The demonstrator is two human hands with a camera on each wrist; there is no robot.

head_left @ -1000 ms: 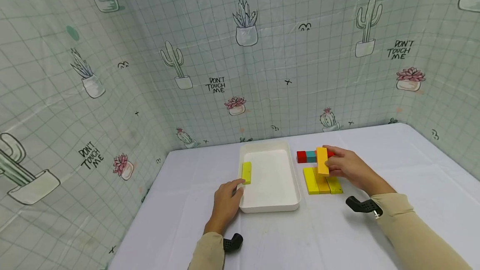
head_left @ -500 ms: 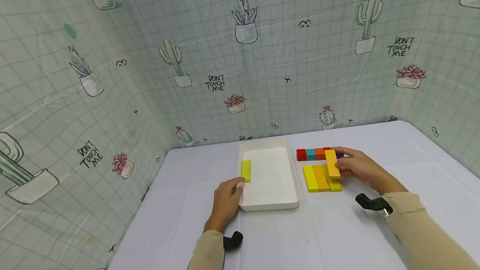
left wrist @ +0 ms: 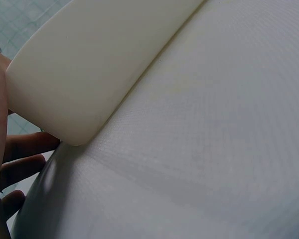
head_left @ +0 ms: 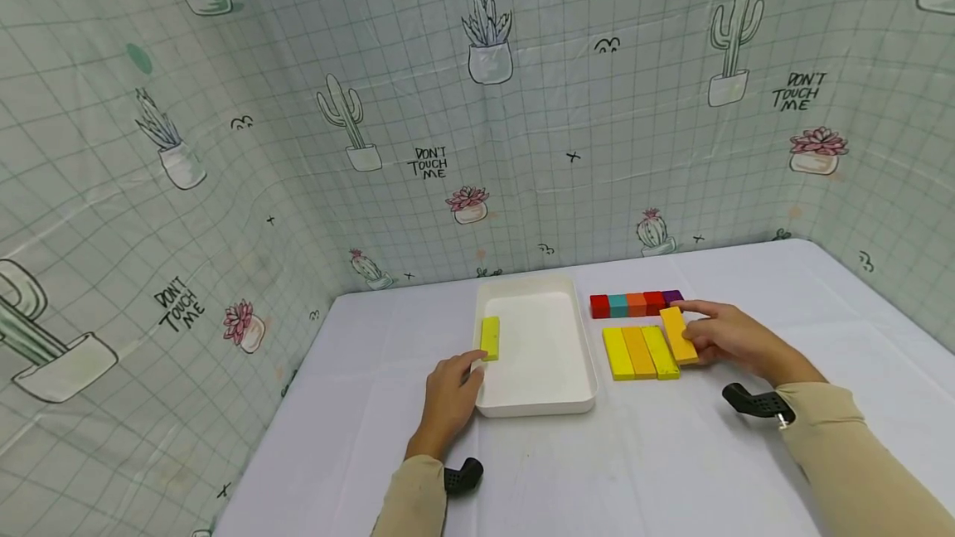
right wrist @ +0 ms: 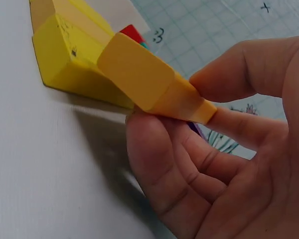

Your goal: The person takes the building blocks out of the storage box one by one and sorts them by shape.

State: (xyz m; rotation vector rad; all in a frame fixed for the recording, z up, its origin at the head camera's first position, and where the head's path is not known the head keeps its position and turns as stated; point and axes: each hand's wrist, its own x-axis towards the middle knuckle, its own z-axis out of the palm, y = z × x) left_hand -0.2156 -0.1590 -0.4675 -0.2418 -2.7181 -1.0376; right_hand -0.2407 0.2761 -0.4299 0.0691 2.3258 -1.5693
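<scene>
My right hand (head_left: 734, 342) pinches an orange-yellow block (head_left: 679, 336) between thumb and fingers. In the right wrist view this block (right wrist: 137, 72) is tilted, its end toward the camera, above a shadow on the cloth. Directly left of it lies a side-by-side row of a yellow block (head_left: 618, 354), an orange-yellow block (head_left: 639, 353) and another yellow block (head_left: 660, 352). My left hand (head_left: 450, 396) grips the left side of a white tray (head_left: 537, 409), with a finger over the rim. Inside the tray, by that finger, lies a yellow-green block (head_left: 489, 338).
Behind the yellow row stands a line of small blocks: a red block (head_left: 600, 307), a teal one, an orange one, another red and a purple block (head_left: 673, 297). A white cloth (head_left: 545, 479) covers the table. A cactus-print curtain (head_left: 552, 123) rises behind and at the sides.
My right hand has carried the orange-yellow block rightward and lower, from above the yellow row to its right side, tilting it. The left hand and tray have stayed in place.
</scene>
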